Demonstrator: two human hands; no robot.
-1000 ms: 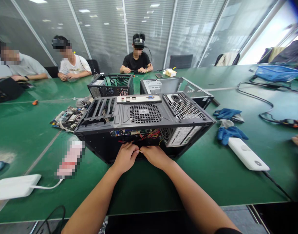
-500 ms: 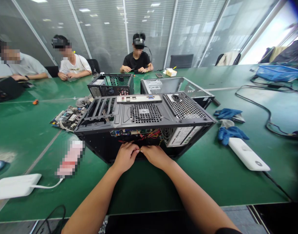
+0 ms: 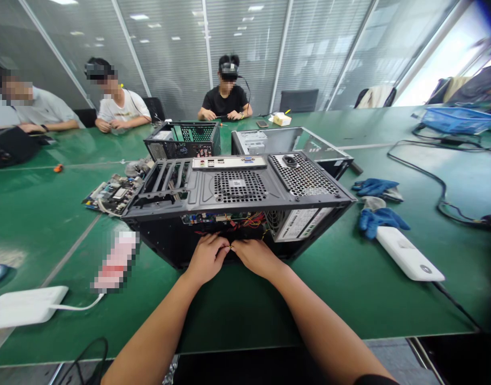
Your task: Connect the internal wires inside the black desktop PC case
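Observation:
A black computer case (image 3: 205,199) rests in front of me, its rear panel upward and its open side facing me. Inside show a power supply (image 3: 304,223) with a white label, part of a motherboard (image 3: 201,218), and red and yellow wires (image 3: 251,220). My left hand (image 3: 207,258) and my right hand (image 3: 255,256) meet at the open side, fingertips pinched close together. Between them runs a thin yellow-and-black cable (image 3: 230,246), gripped by both. The fingers' far sides and the cable's ends are hidden.
Behind stand two more open cases (image 3: 181,140). A loose motherboard (image 3: 115,193) lies left. White power banks (image 3: 408,254) flank me, with blue gloves (image 3: 384,220) on the right. Black cables (image 3: 430,174) and a blue basket (image 3: 462,120) sit farther right. Several people sit across the table.
My hands and the case look unchanged. Across the table, the person in black has slightly shifted their hands and the dark object in them.

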